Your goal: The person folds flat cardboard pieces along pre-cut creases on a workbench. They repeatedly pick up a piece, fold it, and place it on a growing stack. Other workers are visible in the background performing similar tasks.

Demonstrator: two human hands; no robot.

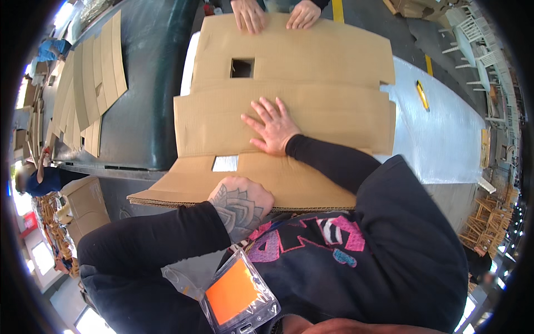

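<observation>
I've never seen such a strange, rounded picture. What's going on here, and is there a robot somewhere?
No robot: these are a person's bare hands, seen from above through a wide fisheye camera worn on the head, which bends straight edges. There is only this one view. The right hand lies flat, fingers spread, on flattened cardboard with cut-out openings. The left hand is curled at its near edge; its fingers are hidden, so I can't tell whether it grips. Another person's hands rest at the far edge. The cardboard covers part of a silvery tabletop, where a yellow utility knife lies to the right.
</observation>
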